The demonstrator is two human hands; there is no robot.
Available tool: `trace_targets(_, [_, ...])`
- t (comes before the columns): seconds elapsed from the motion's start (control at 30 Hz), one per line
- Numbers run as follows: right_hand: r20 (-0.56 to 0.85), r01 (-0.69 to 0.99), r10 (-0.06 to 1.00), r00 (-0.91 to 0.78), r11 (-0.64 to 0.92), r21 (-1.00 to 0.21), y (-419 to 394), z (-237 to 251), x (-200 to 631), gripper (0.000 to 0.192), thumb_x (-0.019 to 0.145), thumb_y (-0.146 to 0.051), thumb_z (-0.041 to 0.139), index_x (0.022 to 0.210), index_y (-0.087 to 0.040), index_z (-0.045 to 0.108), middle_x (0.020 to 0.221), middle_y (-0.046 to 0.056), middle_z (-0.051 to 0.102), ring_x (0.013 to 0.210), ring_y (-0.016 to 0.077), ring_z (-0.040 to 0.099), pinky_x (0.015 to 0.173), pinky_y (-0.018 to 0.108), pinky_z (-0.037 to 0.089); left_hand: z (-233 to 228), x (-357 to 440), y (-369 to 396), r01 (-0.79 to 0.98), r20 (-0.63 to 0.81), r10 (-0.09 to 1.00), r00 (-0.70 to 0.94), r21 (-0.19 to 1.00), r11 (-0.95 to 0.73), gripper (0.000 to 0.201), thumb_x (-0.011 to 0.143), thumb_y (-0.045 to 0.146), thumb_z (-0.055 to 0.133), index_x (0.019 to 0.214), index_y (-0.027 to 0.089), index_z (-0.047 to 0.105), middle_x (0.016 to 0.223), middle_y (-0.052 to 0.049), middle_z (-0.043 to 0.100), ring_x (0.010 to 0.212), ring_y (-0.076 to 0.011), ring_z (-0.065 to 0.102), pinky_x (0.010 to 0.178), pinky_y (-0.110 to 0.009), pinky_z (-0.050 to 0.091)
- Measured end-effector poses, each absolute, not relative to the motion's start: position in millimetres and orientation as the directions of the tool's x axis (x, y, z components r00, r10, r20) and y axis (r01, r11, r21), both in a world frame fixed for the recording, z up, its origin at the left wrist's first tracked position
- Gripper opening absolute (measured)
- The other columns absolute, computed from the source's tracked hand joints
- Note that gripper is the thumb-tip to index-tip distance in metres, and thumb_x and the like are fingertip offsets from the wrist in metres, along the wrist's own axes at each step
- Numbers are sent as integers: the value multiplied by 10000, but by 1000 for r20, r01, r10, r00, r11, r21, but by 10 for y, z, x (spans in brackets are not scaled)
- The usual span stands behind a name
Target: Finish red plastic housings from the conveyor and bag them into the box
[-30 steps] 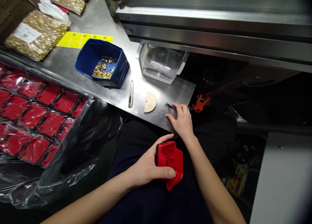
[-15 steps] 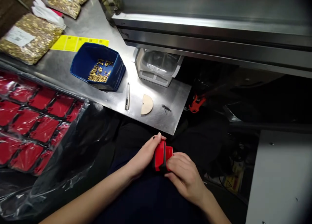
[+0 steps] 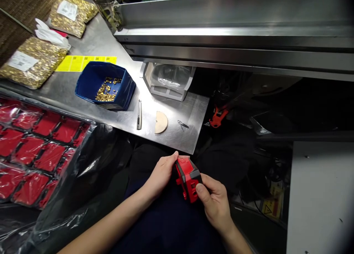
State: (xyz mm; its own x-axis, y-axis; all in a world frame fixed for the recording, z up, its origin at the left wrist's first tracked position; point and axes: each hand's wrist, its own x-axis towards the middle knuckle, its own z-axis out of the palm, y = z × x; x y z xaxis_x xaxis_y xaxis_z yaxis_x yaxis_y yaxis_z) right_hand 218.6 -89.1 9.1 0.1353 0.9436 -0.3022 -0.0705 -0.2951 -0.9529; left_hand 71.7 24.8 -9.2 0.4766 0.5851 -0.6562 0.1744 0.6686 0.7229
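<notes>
A red plastic part [image 3: 187, 176] with black edges is held over my lap by both hands. My left hand [image 3: 160, 174] grips its left side, thumb near the top. My right hand [image 3: 214, 200] pinches its right lower corner, thumb on the face. Just beyond, on the steel table [image 3: 83, 88], lie a small metal tool [image 3: 183, 124], a beige half-round piece [image 3: 160, 121] and a slim metal blade [image 3: 139, 114].
A blue bin [image 3: 105, 85] with small brass pieces stands on the table, bags of brass pieces [image 3: 30, 61] and yellow labels [image 3: 85, 62] behind it. Red parts [image 3: 33, 147] under clear film fill the left. A steel machine rail [image 3: 235, 44] overhangs the back; an orange clamp [image 3: 218, 116] hangs right.
My right hand left the small tool on the table and came down onto the red part. Both hands have since turned the part so a corner faces up.
</notes>
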Motion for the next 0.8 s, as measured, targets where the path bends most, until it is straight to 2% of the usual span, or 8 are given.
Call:
trace_targets(0.1, [-324, -93, 937, 129, -314, -945, -909, 102, 2191, 343, 1010, -385, 549, 745, -197, 661, 734, 16, 617, 694, 167, 553, 717, 301, 450, -158, 723, 231, 191, -667, 570, 480, 714, 674, 528, 1002, 537, 490, 1146, 128, 792, 872, -67, 799, 837, -233, 690, 859, -334, 506])
trace_targets(0.2, [-343, -67, 925, 162, -337, -939, -929, 85, 2196, 381, 1006, -404, 558, 691, -192, 590, 734, 16, 601, 682, 159, 529, 670, 290, 422, -247, 727, 229, 216, -661, 605, 445, 734, 644, 538, 985, 562, 525, 1197, 133, 770, 910, -83, 802, 858, -245, 699, 861, -352, 519])
trace_targets(0.33, [-385, -76, 895, 223, -378, -923, -936, 29, 2219, 366, 1016, -408, 548, 729, -185, 593, 725, 1, 572, 665, 140, 499, 637, 272, 393, -246, 681, 239, 222, -504, 736, 452, 863, 455, 447, 993, 499, 558, 1283, 203, 727, 1273, -96, 741, 1168, -282, 663, 1037, -396, 496])
trace_targets(0.43, [-395, -111, 892, 221, -380, -918, -938, 0, 2236, 351, 1018, -408, 547, 764, -179, 623, 710, -6, 560, 648, 131, 481, 630, 266, 389, -127, 643, 225, 163, -373, 703, 606, 923, 349, 373, 1006, 448, 557, 1271, 258, 736, 1442, -68, 644, 1382, -281, 531, 1197, -425, 374])
trace_targets(0.5, [-388, -118, 897, 212, -371, -921, -951, -14, 2233, 352, 1013, -411, 556, 755, -178, 610, 710, -7, 552, 650, 131, 474, 632, 267, 388, -52, 650, 205, 153, -377, 640, 669, 913, 378, 340, 993, 433, 585, 1246, 279, 751, 1488, -54, 606, 1446, -289, 466, 1236, -445, 323])
trace_targets(0.6, [-395, -100, 891, 223, -382, -919, -992, -44, 2200, 343, 1011, -409, 559, 761, -178, 604, 706, -9, 540, 650, 131, 466, 622, 263, 379, -14, 721, 172, 161, -444, 578, 685, 866, 474, 321, 987, 413, 594, 1226, 281, 763, 1480, -54, 615, 1428, -296, 490, 1237, -458, 324])
trace_targets(0.7, [-403, -75, 881, 247, -398, -915, -1042, -72, 2158, 337, 1013, -408, 555, 770, -181, 605, 726, -3, 554, 672, 138, 483, 630, 263, 385, -42, 819, 139, 130, -476, 590, 652, 837, 531, 346, 1003, 426, 558, 1166, 230, 792, 1368, -78, 697, 1350, -298, 569, 1217, -447, 356])
trace_targets(0.8, [-396, -52, 884, 247, -397, -917, -1074, -70, 2135, 310, 1009, -400, 563, 797, -183, 625, 751, 2, 563, 698, 145, 498, 650, 265, 396, -59, 879, 118, 142, -570, 577, 586, 772, 619, 439, 1025, 488, 487, 1140, 201, 799, 1278, -84, 746, 1284, -307, 620, 1201, -467, 376])
